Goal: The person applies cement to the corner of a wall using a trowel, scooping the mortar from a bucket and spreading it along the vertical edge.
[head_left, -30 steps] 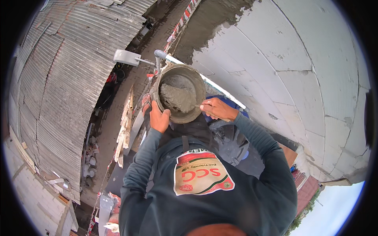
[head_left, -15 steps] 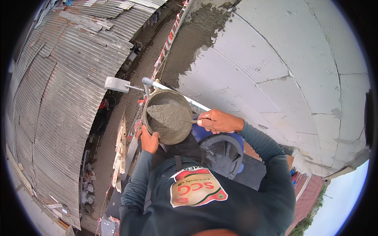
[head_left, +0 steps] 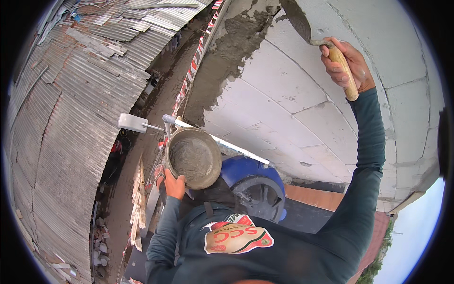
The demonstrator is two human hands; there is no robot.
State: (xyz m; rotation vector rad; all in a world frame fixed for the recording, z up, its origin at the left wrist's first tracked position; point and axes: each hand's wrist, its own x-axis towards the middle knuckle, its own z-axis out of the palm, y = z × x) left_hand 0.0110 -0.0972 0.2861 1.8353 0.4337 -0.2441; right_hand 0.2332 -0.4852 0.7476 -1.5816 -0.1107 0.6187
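My left hand (head_left: 174,184) grips the near-left rim of a round, mortar-smeared bucket (head_left: 216,163), its thumb pressed on the edge. Wet grey mortar (head_left: 191,156) lies inside. Far up to the right, my right hand (head_left: 353,66) is wrapped round the wooden handle of a trowel (head_left: 298,22). The blade points up and left over the pale block wall (head_left: 283,90), its tip near the top of the view. I cannot tell whether the blade touches the wall. Fresh mortar (head_left: 222,61) covers the wall's left strip, with a ragged edge.
A blue drum (head_left: 231,168) with a black top stands beside the bucket, below a white pipe (head_left: 236,149). Red-and-white tape (head_left: 191,71) runs along the wall's left edge. Beyond a narrow alley lies a corrugated roof (head_left: 71,132). Wooden strips (head_left: 138,203) stand left of my arm.
My right hand has lifted the trowel out of the bucket and swung it up and right to the wall. The heaped mortar in the bucket now looks lower. My left hand still holds the rim.
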